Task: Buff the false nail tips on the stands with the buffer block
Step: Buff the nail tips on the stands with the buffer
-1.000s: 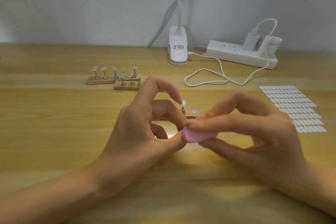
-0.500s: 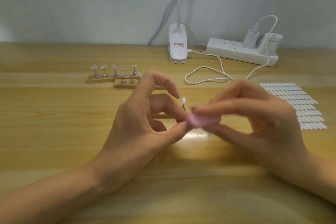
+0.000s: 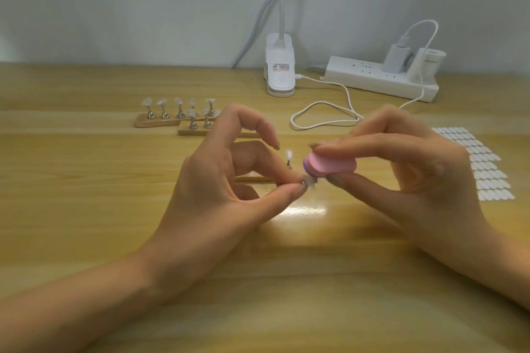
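Note:
My right hand [image 3: 415, 180] pinches a pink buffer block [image 3: 329, 165] between thumb and fingers at the middle of the desk. My left hand [image 3: 226, 192] pinches a small metal nail stand [image 3: 308, 182] between thumb and middle finger, right under the block's left end. The nail tip on that stand is hidden by the block. Just behind my fingers another stand with a clear nail tip [image 3: 289, 156] is upright on a wooden base strip [image 3: 252, 179]. Two more wooden strips [image 3: 143, 122] with several tipped stands sit further back on the left.
A white clip lamp base [image 3: 279, 71] stands at the back, with a power strip [image 3: 381, 77] and plugged chargers to its right. A looped white cable [image 3: 324, 117] lies behind my hands. A sheet of adhesive tabs [image 3: 484, 163] lies at the right.
Both hands have lifted slightly and the buffer block has slid to the right over the pinched stand, now showing more of its pink side.

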Demonstrator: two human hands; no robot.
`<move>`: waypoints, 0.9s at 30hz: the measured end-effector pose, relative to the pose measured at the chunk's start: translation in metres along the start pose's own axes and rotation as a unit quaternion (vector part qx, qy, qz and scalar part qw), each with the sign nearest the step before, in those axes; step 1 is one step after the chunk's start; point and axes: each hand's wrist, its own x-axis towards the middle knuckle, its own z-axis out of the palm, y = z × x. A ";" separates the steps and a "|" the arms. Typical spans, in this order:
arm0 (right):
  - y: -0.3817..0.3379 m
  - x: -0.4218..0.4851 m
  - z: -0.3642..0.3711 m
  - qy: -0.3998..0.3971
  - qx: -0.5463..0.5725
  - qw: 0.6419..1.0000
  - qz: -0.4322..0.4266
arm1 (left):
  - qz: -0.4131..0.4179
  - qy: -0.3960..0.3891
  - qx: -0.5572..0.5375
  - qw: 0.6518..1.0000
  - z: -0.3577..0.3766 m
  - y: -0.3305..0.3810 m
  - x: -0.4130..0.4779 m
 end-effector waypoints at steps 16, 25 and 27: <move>0.000 -0.002 -0.003 -0.037 0.008 0.999 -0.019 | 0.021 -0.003 0.027 0.999 0.000 0.002 0.000; -0.001 0.000 -0.003 -0.036 -0.001 0.999 -0.022 | 0.020 -0.005 0.023 1.000 0.000 0.000 0.001; -0.001 0.000 -0.003 -0.031 -0.003 0.999 -0.012 | 0.017 -0.004 0.020 1.000 -0.001 -0.001 0.001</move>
